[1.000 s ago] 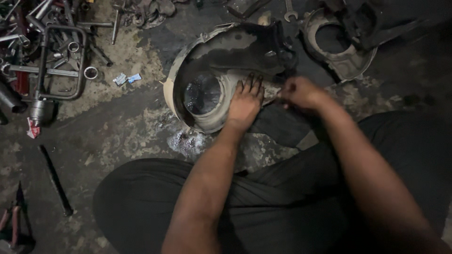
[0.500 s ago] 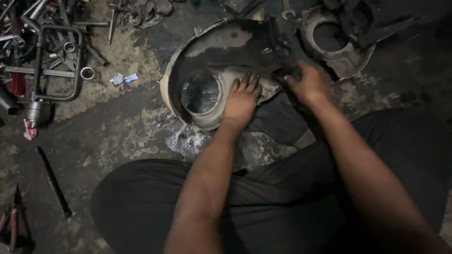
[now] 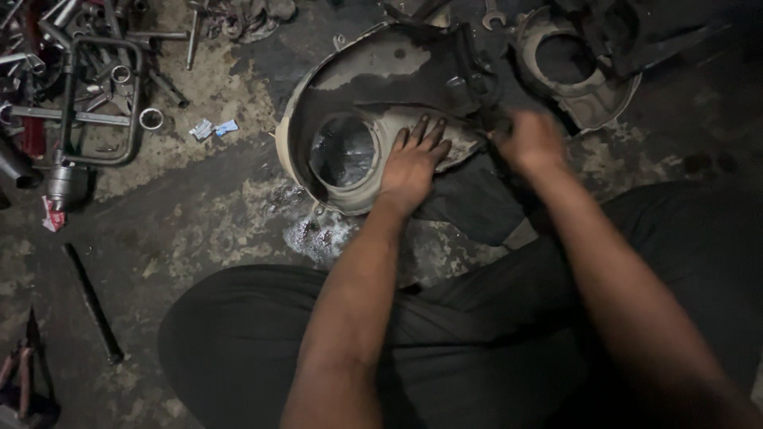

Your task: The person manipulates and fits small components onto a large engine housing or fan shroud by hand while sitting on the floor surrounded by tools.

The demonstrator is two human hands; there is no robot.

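since the earlier frame the right hand (image 3: 531, 141) has moved a little up and toward the dark part at the cover's edge, and the left hand (image 3: 413, 163) has stayed flat on the cover (image 3: 373, 87). the cover is a dirty round metal housing with a big hole, and it lies on the oily floor (image 3: 199, 230) in front of the person's knees. the left hand is spread, fingers apart, pressing beside the hole. the right hand is blurred; it seems closed around something dark, but i cannot tell what. to do this well, i think the left hand must press firmly so the cover does not turn. a second cover (image 3: 580, 71) lies behind, and tools (image 3: 87, 95) are at the left, well apart.
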